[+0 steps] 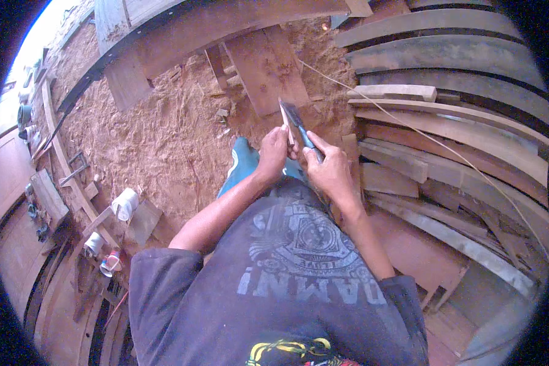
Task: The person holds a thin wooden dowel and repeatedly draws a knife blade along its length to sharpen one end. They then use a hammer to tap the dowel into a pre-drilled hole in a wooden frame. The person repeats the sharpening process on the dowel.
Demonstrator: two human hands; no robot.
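Tight quarters: dark tool (294,116) right beside pale wood strip (285,114)!
Your right hand (328,160) grips the tool's blue handle; your left hand (274,146) pinches the strip, out in front of you. If the strip twists, that blade-like end could skid into your left fingers. Brown, littered ground (134,134) below; curved planks (433,55) crowd your right.

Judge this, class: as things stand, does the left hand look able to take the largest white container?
Probably not: the left hand appears busy gripping a pale strip, and the white container sits well off to the left.
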